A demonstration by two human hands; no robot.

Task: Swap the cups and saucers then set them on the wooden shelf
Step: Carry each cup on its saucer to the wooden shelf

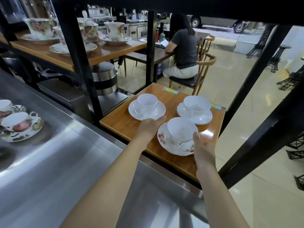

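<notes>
I am reaching both hands out over the wooden shelf (131, 125), a glossy slab of orange-brown wood grain with a square edge. My left hand (148, 128) is lying palm down at the left rim of the floral saucer (164, 142), fingers together and extended, gripping nothing that I can see. My right hand (204, 149) is cupping the saucer's right rim, thumb raised against the wall of the white cup (181, 131) standing in it; whether the fingers are clamping beneath, I cannot tell. That cup is smooth glazed porcelain, round and wide-mouthed. The floral saucer is scalloped, with pink and yellow flower sprays. Behind it to the left, a plain white cup is sitting on a plain white saucer (146, 111); behind it to the right, another white cup is resting on a gilt-edged saucer (195, 115). Two stickers (170, 91) on the shelf beyond the saucer are too blurred to read. Far left of the saucer, fruit-patterned cups (18, 123) are standing on the brushed steel table (57, 162).
</notes>
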